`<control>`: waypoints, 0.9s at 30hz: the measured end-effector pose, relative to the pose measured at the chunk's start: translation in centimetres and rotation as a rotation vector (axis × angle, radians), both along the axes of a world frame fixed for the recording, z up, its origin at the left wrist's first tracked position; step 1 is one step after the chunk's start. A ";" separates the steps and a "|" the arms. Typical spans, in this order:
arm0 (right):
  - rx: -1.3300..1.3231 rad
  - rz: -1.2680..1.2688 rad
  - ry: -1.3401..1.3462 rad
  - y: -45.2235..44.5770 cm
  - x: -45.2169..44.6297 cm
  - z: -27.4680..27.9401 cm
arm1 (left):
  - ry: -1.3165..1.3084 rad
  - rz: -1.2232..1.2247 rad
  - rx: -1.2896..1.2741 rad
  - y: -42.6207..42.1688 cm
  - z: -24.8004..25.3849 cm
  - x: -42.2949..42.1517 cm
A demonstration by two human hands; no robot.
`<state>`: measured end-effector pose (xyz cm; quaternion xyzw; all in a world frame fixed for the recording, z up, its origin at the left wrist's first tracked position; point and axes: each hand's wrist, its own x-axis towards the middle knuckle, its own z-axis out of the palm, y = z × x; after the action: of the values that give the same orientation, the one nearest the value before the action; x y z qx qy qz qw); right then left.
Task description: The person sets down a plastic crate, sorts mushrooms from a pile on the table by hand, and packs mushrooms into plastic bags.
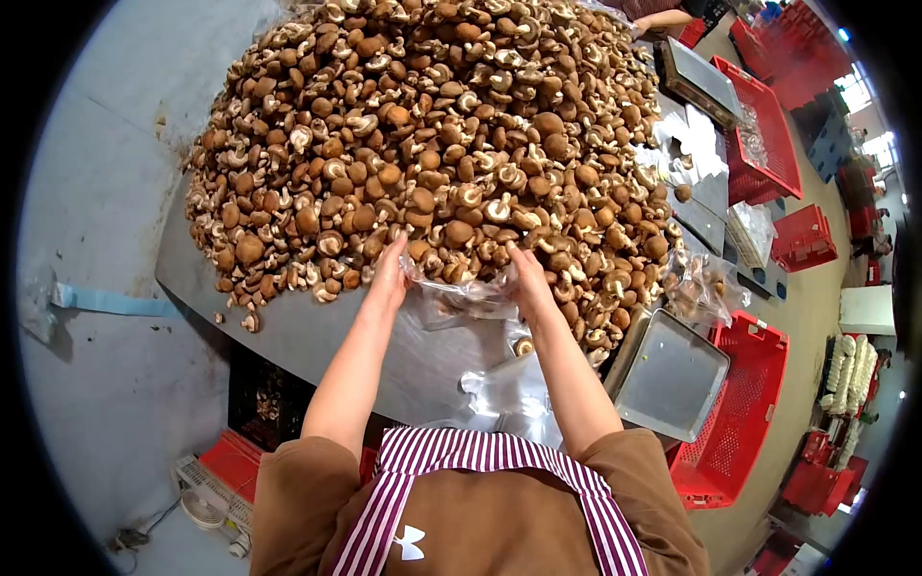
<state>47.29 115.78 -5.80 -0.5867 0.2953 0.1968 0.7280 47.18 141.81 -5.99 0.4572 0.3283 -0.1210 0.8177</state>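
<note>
A clear plastic bag is stretched between my two hands, low against the near edge of a big heap of brown shiitake mushrooms. My left hand grips the bag's left side, its fingertips by the mushrooms. On the opposite side, my right hand has hold of the bag's rim, the fingers partly hidden by the hand itself. Something brownish shows through the film, too unclear to count. Below the right hand, more clear plastic bags lie on the grey metal table.
To the right, a scale with a metal tray stands beside a red crate. A filled bag of mushrooms lies near it. Another scale and red crate are farther back, near another person's arm.
</note>
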 end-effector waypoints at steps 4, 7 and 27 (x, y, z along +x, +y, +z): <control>0.121 0.076 0.015 -2.5 0.2 3.0 | -0.029 -0.194 0.181 -0.4 0.0 2.0; -0.122 0.089 -0.064 -1.0 0.4 1.9 | 0.016 -0.324 0.364 -2.6 1.1 3.7; -0.453 0.317 -0.559 0.6 -11.0 4.3 | -0.453 -0.663 0.791 -2.8 3.9 -6.8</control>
<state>36.25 116.41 -1.49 -0.8018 0.0274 0.0690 0.5929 40.41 139.05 -2.06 0.8222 0.0037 -0.1380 0.5522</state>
